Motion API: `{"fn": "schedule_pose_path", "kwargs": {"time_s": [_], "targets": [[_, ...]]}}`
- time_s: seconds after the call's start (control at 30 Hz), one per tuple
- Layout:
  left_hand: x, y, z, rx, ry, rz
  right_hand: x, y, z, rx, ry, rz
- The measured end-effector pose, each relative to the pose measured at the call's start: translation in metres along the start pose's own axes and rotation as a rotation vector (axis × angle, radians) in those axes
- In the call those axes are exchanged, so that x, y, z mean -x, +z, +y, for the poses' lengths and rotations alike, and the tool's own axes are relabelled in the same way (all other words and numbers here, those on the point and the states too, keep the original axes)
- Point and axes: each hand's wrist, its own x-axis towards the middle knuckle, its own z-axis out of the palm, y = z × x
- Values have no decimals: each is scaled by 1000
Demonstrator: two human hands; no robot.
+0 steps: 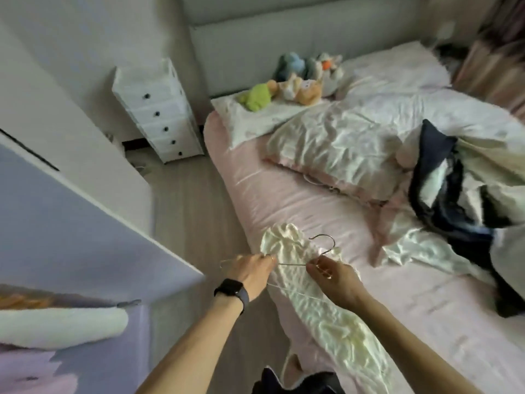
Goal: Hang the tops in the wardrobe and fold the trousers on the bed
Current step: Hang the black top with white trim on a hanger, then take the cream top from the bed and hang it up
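Two hands work at the near left edge of the bed (284,194). Left hand (250,270), black watch (231,291) on the wrist, has its fingers curled round one end of a thin wire hanger (291,264) and a bunch of cloth. Right hand (336,282) pinches the hanger just below its hook.

Cream top (335,328): crumpled, lying on the pink sheet under both hands and trailing along the mattress edge toward the camera.

Surface: pink sheet, creased. Rumpled white pillow (341,155) mid-bed. Heap of dark and white clothes (443,200) to the right, well apart from the top; single garments can't be told apart. Plush toys (295,81) clustered at the head end on a white cloth, against a grey padded headboard (284,46).

Room: pale wood floor (193,209) in the narrow strip left of the bed. White drawer unit (159,115) with dark knobs stands in the corner beside the headboard. Lilac panel (71,223) fills the near left. Frame edges blurred.
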Motion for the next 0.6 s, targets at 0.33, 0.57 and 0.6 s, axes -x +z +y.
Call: {"fn": "schedule_pose_path", "kwargs": {"time_s": [0.33, 0.57, 0.6], "targets": [[-163, 42, 49, 186, -65, -80, -25, -35, 136, -27, 438, 390], [-284, 80, 38, 258, -172, 1, -93, -3, 214, 50, 581, 133], [-309, 93, 36, 262, -175, 12, -109, 9, 229, 54, 602, 99]]}}
